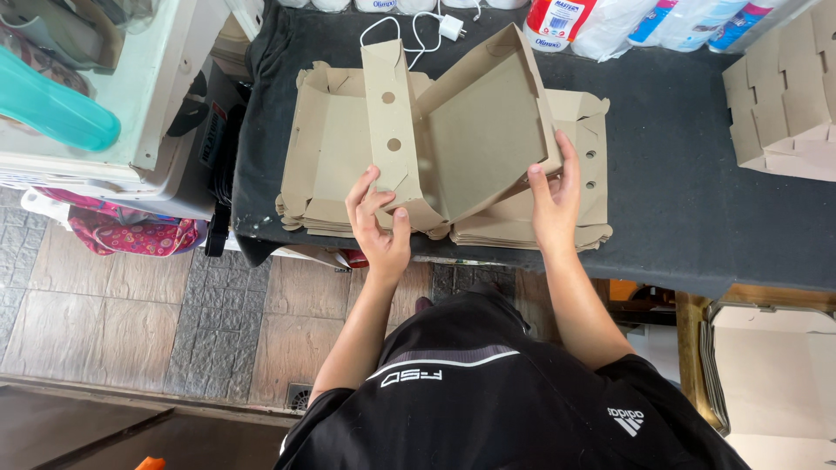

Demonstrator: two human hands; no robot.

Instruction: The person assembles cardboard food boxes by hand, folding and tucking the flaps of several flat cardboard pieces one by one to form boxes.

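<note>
A half-folded brown cardboard box (475,130) stands raised above a stack of flat box blanks (331,157) on a table covered in dark cloth (679,174). My left hand (376,222) grips the box's near left corner, where a side flap with two round holes stands upright. My right hand (556,196) presses against the box's right edge, fingers spread along the wall. The box's large panel tilts up and away from me.
Folded boxes (784,96) are piled at the table's right end. A white charger with cable (448,26) and packaged paper rolls (601,22) lie along the far edge. A white appliance (113,96) stands at left, bags below it. More boxes (775,374) sit lower right.
</note>
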